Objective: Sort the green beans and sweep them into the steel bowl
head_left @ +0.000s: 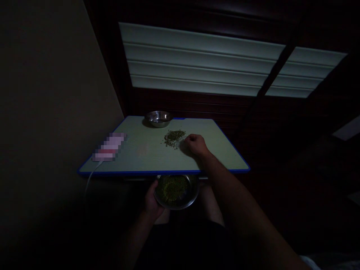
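The left hand (153, 202) grips a metal bowl (193, 186) by its left side at the bottom centre of the frame, just below the near edge of the table (152, 161). Green grains (173, 189) lie in this bowl, which is tilted toward the camera. The right hand (197, 144), right of centre, is curled with its fingers drawn in, next to the right edge of a loose pile (174, 137) of small dark bits on the table; I cannot tell whether it pinches anything. A second bowl (159, 123), also metal, stands upright above and left of the pile. At the table's left, a pixelated pink slab (109, 147) has a white cable (90, 177) hanging off the near edge. Pale slatted panels (194, 60) fill the upper centre and upper right.
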Motion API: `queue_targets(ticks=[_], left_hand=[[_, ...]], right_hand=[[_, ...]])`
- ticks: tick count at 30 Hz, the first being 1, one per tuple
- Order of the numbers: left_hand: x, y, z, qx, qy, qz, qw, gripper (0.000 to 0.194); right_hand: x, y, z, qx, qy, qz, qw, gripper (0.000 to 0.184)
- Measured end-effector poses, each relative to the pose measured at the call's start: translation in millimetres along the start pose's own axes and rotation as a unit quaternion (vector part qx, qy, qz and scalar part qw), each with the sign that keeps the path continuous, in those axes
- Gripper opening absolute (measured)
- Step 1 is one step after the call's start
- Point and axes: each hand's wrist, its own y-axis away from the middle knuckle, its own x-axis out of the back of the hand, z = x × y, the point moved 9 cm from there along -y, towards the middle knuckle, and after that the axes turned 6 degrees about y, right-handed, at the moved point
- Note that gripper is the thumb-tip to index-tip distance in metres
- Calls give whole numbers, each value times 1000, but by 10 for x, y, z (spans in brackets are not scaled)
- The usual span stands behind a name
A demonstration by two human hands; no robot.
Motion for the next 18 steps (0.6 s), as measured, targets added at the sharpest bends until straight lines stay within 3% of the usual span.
queue_targets(ticks=[8,18], left_hand=[[-46,1,-26,14,8,-36,999,24],[2,-24,-37,23,17,-26,999,27]], right_hand=[[62,26,-22,-7,34,20,999,19],[7,17,-10,-2,14,2,1000,17]])
